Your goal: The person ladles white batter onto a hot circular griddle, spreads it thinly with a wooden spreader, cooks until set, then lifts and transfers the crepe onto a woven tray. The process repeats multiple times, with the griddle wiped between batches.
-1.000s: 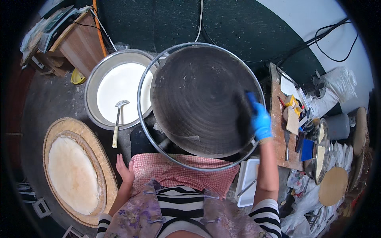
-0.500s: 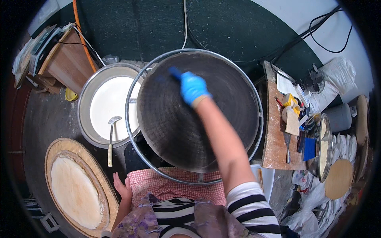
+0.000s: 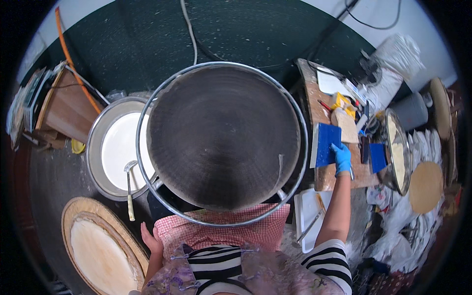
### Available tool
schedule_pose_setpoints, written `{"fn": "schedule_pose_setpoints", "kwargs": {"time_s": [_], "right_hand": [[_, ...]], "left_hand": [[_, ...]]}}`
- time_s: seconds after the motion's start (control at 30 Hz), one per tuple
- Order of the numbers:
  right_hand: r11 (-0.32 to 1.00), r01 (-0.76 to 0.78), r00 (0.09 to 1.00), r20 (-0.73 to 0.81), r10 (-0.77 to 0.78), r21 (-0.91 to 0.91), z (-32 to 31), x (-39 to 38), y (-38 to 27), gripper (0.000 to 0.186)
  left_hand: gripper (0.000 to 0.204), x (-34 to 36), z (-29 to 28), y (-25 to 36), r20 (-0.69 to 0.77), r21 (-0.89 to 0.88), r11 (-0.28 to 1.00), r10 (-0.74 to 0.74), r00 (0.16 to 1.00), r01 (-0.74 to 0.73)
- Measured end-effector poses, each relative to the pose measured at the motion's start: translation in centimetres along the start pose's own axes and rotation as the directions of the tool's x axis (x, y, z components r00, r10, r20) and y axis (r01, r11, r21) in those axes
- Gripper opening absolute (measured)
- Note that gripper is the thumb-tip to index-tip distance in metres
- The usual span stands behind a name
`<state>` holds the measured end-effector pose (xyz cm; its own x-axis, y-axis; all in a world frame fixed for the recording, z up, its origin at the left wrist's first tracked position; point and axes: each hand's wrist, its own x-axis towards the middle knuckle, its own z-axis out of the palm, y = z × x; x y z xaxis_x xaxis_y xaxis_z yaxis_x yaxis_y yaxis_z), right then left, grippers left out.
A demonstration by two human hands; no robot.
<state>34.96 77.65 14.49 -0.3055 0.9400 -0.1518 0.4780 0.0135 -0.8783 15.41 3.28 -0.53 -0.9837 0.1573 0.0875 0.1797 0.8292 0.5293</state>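
Note:
A round dark griddle (image 3: 223, 132) inside a metal ring (image 3: 305, 137) fills the middle. My right hand (image 3: 342, 160), in a blue glove, grips a flat blue scraper (image 3: 323, 142) over the wooden side board (image 3: 327, 179). My left hand (image 3: 151, 236) is open beside a pink checked cloth (image 3: 184, 228), near pale round sheets (image 3: 102, 250) on a woven mat. Left of the griddle is a steel basin (image 3: 96, 155) of white batter (image 3: 118, 140), with a ladle (image 3: 129, 194) across its near side.
The board carries tools, a yellow packet (image 3: 341, 102) and a steel bowl (image 3: 403, 182). A white tray (image 3: 307, 236) lies below it, plastic bags (image 3: 391, 241) at the far right. A wooden cabinet (image 3: 69, 110) stands at back left; cables hang on the wall behind.
My right hand has left the griddle's surface, where it was wiping across, and moved right to the board, now gripping the larger blue scraper. The view has shifted; my left hand stays low.

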Motion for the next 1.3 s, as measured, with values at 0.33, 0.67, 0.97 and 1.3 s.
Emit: {"fn": "schedule_pose_setpoints", "kwargs": {"time_s": [0.33, 0.67, 0.97, 1.3], "right_hand": [[0.999, 0.031, 0.817, -0.575, -0.035, -0.016, -9.5, -11.3, 14.0, 0.038], [0.760, -0.626, 0.725, -0.490, 0.485, -0.174, -3.5, -25.7, 34.7, 0.058], [0.919, -0.344, 0.846, -0.360, 0.393, 0.195, -4.4, -26.1, 29.9, 0.031], [0.703, -0.530, 0.735, -0.155, 0.660, 0.474, 0.3, -34.5, 24.5, 0.023]], "left_hand": [[0.049, -0.1, 0.2, 1.6, -0.036, 0.039, 0.995, 0.090, 0.995, -0.088], [0.044, -0.1, 0.4, 3.0, -0.042, 0.041, 0.994, 0.099, 0.994, -0.097], [0.040, -0.9, 0.0, 3.4, -0.051, -0.028, 0.999, -0.034, 0.998, 0.033], [0.040, 1.6, -1.7, 2.7, -0.163, -0.020, 0.999, 0.047, 0.986, -0.051]]}}
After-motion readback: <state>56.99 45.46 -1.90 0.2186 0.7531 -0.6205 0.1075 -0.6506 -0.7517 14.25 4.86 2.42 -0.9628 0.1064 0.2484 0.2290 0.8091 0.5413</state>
